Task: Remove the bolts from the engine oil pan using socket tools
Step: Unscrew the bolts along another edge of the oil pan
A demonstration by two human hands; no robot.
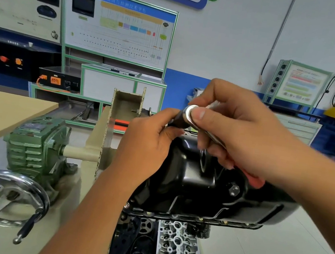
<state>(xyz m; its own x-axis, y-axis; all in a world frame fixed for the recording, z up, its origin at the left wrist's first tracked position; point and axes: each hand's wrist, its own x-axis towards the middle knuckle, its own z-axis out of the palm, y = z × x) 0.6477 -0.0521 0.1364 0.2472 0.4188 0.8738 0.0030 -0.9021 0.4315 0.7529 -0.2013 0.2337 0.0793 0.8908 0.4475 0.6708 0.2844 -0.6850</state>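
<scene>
the black oil pan (197, 181) sits in the lower middle of the frame, bolted on the upturned engine (176, 252). above its top edge, near frame centre, the right hand (238, 126) grips a ratchet (190, 114), thumb pressed on its round chrome head, its red handle (256, 181) poking out below the palm. the left hand (149, 143) pinches the dark socket (179, 121) under that head with curled fingers. a green gearbox (35, 146) and handwheel (3, 198) stand at lower left.
</scene>
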